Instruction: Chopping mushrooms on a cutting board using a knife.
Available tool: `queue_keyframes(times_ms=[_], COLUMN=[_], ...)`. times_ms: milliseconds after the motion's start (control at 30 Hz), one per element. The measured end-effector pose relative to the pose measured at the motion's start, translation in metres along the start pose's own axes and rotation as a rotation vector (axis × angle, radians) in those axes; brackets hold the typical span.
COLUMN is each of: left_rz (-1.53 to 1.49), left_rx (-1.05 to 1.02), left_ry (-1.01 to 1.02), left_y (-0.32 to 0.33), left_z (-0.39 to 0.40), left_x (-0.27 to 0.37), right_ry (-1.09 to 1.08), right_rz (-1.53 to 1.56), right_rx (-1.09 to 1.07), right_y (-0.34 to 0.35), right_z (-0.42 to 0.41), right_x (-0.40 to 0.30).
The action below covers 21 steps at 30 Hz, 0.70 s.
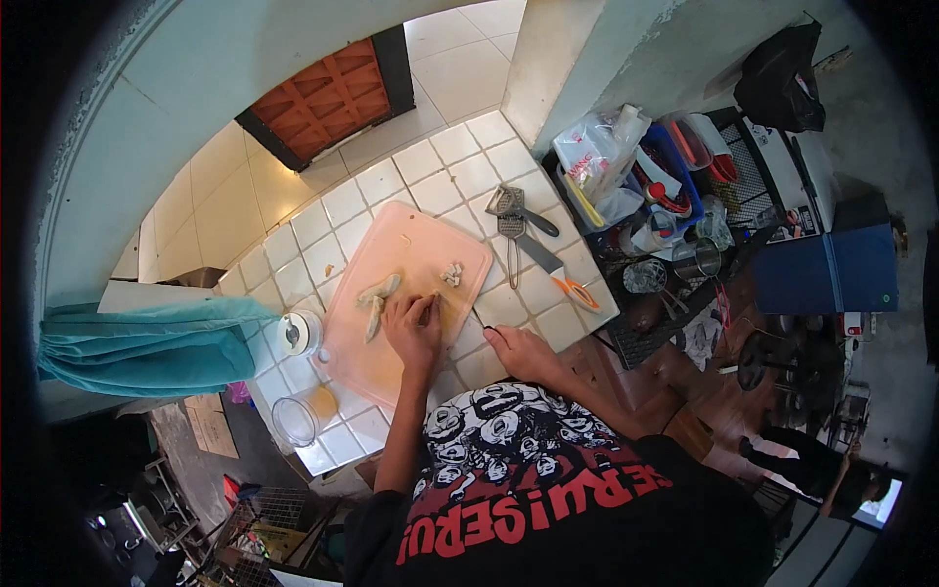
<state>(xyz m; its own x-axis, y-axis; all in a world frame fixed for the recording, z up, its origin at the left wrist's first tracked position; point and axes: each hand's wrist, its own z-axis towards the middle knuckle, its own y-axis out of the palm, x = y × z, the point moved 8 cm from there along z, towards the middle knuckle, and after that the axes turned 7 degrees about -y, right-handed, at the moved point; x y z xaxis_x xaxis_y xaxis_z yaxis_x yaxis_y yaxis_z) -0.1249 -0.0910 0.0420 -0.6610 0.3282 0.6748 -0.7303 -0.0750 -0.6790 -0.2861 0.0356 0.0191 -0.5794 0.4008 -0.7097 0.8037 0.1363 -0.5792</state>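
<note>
A pink plastic cutting board (359,293) lies on a white tiled counter (418,176). My left hand (416,323) is over the board, fingertips pinched together on a small pale piece that they partly hide. Pale, finger-shaped pieces of food (378,297) lie just left of it, and a small pile of cut pieces (452,274) lies beyond it to the right. At the board's right edge, my right hand (517,352) is closed round the dark handle of a knife (469,334); its blade points towards the board and shows only in part.
Right of the board lie a grater (510,220), a dark-handled tool (539,220) and an orange-handled peeler or scissors (576,292). A white-lidded jar (299,333) and a clear container (295,420) stand left. Crowded baskets (587,213) flank the counter. Another person (814,469) is far right.
</note>
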Motion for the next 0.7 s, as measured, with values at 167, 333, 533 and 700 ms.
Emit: queue_keyframes(times_ms=[167, 333, 533, 700], left_rz=[0.000, 0.037, 0.017, 0.047], left_rx=[0.007, -0.029, 0.002, -0.021], left_ry=[0.016, 0.001, 0.000, -0.032], left_y=[-0.001, 0.002, 0.000, 0.002], left_z=[0.001, 0.000, 0.001, 0.001], left_x=[0.001, 0.000, -0.002, -0.003], right_ry=[-0.019, 0.055, 0.053, 0.031], right_rz=[-0.023, -0.063, -0.053, -0.018], right_rx=[-0.019, -0.015, 0.038, 0.028], right_y=[0.003, 0.002, 0.002, -0.004], right_z=[0.004, 0.010, -0.002, 0.002], right_x=[-0.003, -0.008, 0.007, -0.005])
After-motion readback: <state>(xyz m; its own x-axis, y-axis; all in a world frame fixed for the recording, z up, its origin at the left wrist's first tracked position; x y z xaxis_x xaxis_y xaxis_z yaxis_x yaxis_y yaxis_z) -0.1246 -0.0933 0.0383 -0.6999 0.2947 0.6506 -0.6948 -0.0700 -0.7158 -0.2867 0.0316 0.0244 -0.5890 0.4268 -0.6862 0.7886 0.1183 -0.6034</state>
